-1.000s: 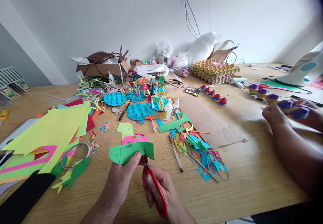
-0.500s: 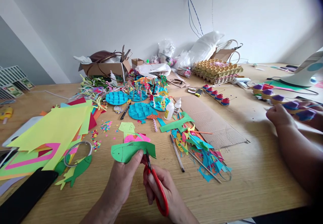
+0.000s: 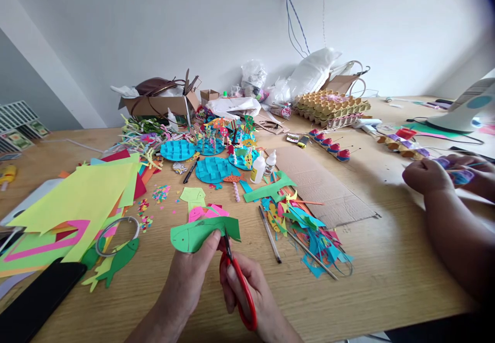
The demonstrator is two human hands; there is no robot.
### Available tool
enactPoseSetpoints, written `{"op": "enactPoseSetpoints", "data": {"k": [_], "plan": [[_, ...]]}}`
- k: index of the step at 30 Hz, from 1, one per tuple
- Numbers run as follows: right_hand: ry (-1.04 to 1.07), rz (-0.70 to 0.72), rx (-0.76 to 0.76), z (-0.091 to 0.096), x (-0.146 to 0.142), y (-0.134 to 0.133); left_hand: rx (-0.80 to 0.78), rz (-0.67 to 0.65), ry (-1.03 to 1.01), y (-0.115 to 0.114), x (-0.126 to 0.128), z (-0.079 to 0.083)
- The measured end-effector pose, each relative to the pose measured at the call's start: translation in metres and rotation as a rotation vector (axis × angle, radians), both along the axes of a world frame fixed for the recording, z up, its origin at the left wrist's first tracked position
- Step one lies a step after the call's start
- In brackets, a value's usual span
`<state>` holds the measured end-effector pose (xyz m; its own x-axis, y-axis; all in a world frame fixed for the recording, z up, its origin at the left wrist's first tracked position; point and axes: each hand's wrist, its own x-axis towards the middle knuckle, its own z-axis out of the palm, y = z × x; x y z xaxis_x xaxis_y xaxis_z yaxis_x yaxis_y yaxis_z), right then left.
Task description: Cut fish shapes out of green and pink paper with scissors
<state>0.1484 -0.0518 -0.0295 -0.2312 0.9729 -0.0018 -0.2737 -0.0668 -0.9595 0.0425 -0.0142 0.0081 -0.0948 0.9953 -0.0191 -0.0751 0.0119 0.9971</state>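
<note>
Between thumb and fingers, my left hand [image 3: 193,271] pinches a green paper fish cutout [image 3: 197,233] with a drawn eye and gill line. My right hand [image 3: 251,286] is wrapped round red-handled scissors [image 3: 244,294], their blades at the paper's lower edge close to my left thumb. Under and behind the green paper lie pink paper scraps [image 3: 211,212] and a pale green paper piece [image 3: 193,196] with a fish outline. A pen [image 3: 269,233] rests to the right of the scissors.
Coloured paper sheets [image 3: 73,188], a tape roll [image 3: 117,235] and a black phone-like object [image 3: 42,299] lie left. Paper scraps [image 3: 319,245], glue bottles [image 3: 258,168] and cardboard [image 3: 328,188] are right of centre. At far right, another person's hands [image 3: 429,175] hold a painted egg-carton strip [image 3: 462,175].
My hands, the green paper and the scissors stay almost in place, the paper tilting slightly. The other person's hands and painted carton piece have shifted. The view has moved a little.
</note>
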Motion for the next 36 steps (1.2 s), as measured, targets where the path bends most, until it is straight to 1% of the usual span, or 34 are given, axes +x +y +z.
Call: {"op": "enactPoseSetpoints", "data": {"k": [5, 12, 17, 21, 24, 27, 30, 36], "plan": [[-0.049, 0.010, 0.003, -0.001, 0.002, 0.000, -0.013, -0.073, -0.020, -0.001, -0.002, 0.000], [-0.081, 0.033, -0.030, -0.003, 0.007, 0.000, -0.027, -0.092, -0.019, 0.001, -0.005, 0.002], [-0.084, 0.056, -0.013, -0.006, 0.010, -0.001, -0.016, -0.097, 0.014, 0.000, -0.006, 0.004], [-0.068, 0.066, -0.004, -0.009, 0.012, -0.002, -0.047, -0.125, 0.024, 0.001, -0.008, 0.005], [-0.095, 0.077, -0.004, -0.011, 0.014, -0.001, -0.070, -0.148, 0.024, 0.002, -0.009, 0.007], [-0.123, 0.090, -0.005, -0.010, 0.016, -0.001, -0.094, -0.160, 0.035, 0.002, -0.011, 0.009], [-0.107, 0.105, -0.023, -0.006, 0.015, -0.001, -0.100, -0.179, 0.048, 0.002, -0.012, 0.012], [-0.095, 0.107, -0.009, -0.003, 0.013, -0.002, -0.084, -0.184, 0.049, 0.002, -0.011, 0.013]]}}
